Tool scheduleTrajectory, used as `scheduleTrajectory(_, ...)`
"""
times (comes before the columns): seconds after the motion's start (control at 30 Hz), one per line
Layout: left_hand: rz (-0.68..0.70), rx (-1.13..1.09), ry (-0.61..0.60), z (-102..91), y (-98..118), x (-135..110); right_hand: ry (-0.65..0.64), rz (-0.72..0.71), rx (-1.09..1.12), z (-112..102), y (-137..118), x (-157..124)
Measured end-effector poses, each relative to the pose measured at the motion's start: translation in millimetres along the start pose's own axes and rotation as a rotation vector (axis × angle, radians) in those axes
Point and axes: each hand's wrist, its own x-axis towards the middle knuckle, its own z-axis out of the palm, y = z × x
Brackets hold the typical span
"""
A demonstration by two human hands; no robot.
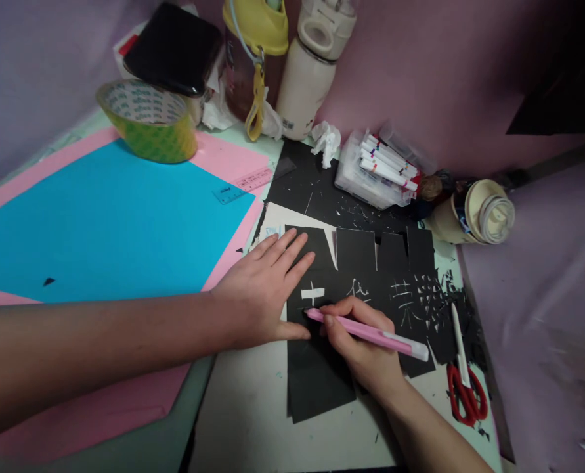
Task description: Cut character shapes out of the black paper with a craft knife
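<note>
My left hand (262, 289) lies flat with fingers spread, pressing the left edge of a sheet of black paper (322, 374) against the pale board beneath. Characters are cut out of the paper in a row. My right hand (361, 341) is closed round a pink craft knife (366, 334), held like a pen. Its tip touches the paper just below a white cut-out cross shape (312, 293), close to my left thumb.
Red-handled scissors (464, 387) lie right of the paper among black scraps. A blue sheet (109, 223) on pink paper (100, 401) fills the left. A tape roll (149, 121), two bottles (312, 66), a marker box (381, 171) and a tipped cup (474, 213) line the back.
</note>
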Motion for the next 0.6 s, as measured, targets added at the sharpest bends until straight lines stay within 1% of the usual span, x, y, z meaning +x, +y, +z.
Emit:
scheduleTrajectory(0.2, -0.004, -0.001, -0.001, -1.0, 0.7, -0.1, 0.013, 0.009, -0.012, -2.7, 1.1, -1.2)
scheduleTrajectory(0.37, -0.009, -0.009, -0.024, -1.4, 0.7, 1.0, 0.015, 0.008, -0.033, -4.7, 3.1, -0.9)
scheduleTrajectory(0.6, -0.004, -0.005, -0.001, 0.1, -0.1, 0.0, 0.014, 0.014, -0.060, -8.8, 6.9, -1.5)
